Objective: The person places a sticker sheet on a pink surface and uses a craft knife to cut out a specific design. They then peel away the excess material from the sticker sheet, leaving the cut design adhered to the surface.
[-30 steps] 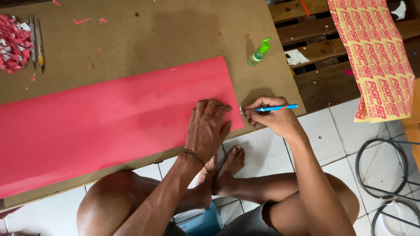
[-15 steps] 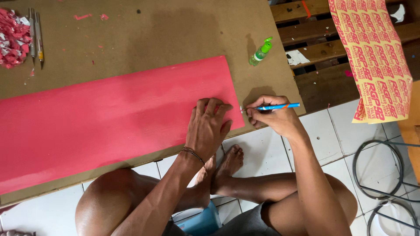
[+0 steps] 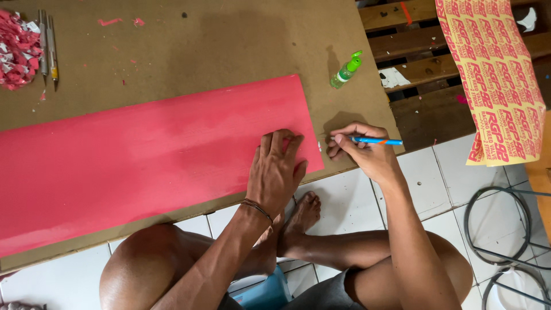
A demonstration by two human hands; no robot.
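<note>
A long red sheet lies flat on a brown board. My left hand presses down on the sheet's near right corner, fingers spread. Just right of the sheet's edge, my right hand grips a blue pen-like tool with its tip pointing left, close to the sheet's right edge. My bare knees and feet show below the board.
A small green spray bottle stands on the board's right side. Two thin knives and a heap of red scraps lie at top left. A printed yellow-and-red sheet hangs over wooden slats. Wire rings rest on white tiles.
Both hands stay in nearly the same place; the right hand with the blue tool has shifted very slightly along the sheet's right edge.
</note>
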